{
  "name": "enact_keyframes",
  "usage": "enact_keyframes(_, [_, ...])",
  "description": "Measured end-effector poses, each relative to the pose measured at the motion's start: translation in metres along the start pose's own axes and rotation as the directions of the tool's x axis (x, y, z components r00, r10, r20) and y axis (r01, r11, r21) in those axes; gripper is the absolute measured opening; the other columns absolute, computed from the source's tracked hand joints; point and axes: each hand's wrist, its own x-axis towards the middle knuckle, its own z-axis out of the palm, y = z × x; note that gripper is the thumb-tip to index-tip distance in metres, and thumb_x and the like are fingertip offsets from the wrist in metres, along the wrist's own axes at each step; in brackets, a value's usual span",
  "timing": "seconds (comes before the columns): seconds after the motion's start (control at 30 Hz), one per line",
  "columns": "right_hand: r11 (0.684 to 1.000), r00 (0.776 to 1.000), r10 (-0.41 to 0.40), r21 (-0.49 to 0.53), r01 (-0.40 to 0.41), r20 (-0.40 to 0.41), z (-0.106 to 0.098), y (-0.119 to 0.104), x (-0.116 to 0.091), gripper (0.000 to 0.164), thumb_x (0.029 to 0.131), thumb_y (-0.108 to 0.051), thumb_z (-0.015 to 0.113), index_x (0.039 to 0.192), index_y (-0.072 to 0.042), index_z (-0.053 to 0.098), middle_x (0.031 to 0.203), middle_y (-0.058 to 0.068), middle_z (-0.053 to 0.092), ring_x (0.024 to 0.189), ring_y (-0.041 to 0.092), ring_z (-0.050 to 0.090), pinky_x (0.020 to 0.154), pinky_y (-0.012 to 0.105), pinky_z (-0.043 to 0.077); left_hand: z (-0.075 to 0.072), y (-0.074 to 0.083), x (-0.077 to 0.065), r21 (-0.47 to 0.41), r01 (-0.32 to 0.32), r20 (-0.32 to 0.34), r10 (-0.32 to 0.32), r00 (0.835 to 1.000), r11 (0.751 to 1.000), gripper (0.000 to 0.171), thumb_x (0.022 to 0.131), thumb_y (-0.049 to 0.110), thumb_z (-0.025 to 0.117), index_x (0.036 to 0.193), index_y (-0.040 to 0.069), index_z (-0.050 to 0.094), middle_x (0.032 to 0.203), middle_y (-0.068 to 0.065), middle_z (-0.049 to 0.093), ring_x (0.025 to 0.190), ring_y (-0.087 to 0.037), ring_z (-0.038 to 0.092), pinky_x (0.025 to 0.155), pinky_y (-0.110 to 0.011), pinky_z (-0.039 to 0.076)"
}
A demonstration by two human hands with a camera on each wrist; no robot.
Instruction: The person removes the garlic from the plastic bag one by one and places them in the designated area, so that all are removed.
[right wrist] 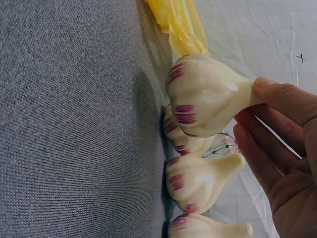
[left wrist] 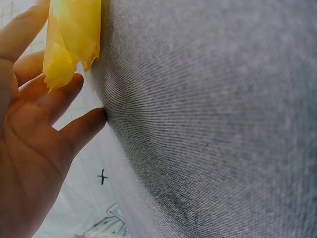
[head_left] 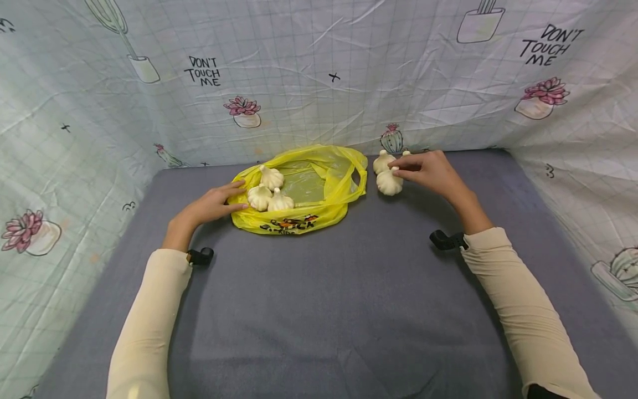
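My right hand (head_left: pixel 428 172) pinches a garlic bulb (right wrist: pixel 208 96) by its neck between thumb and fingers. The bulb is cream white with purple streaks, and its round base faces the table. Just behind it, more garlic bulbs (right wrist: pixel 203 181) stand in a row on the cloth. To their left lies a yellow plastic bag (head_left: pixel 319 213), its mouth spread wide. Three garlic bulbs (head_left: pixel 281 200) sit in the left part of the bag. My left hand (head_left: pixel 211 205) rests at the bag's left edge, fingers spread and mostly straight against the plastic (left wrist: pixel 74 39).
A grey cloth (head_left: pixel 319 310) covers the table. White printed sheets (head_left: pixel 319 111) hang behind the table and along both sides, close to the bag and the row of bulbs. Each wrist carries a black camera mount (head_left: pixel 446 240).
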Motion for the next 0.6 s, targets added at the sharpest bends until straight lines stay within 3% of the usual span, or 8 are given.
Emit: enact_keyframes(0.6, [1.000,1.000,0.002,0.017,-0.002,0.021,0.0055,0.0069,0.0027,0.021,0.094,-0.018,0.075,0.114,-0.013,0.080,0.104,0.006,0.078,0.080,0.001,0.069,0.068,0.014,0.050,-0.0014,-0.0041,0.0018,0.005,-0.009,-0.023,0.009,1.000,1.000,0.065,0.105,0.040,0.057,0.154,0.001,0.042,0.167,-0.018,0.022,0.152,-0.045,0.016,0.119,-0.065,0.015])
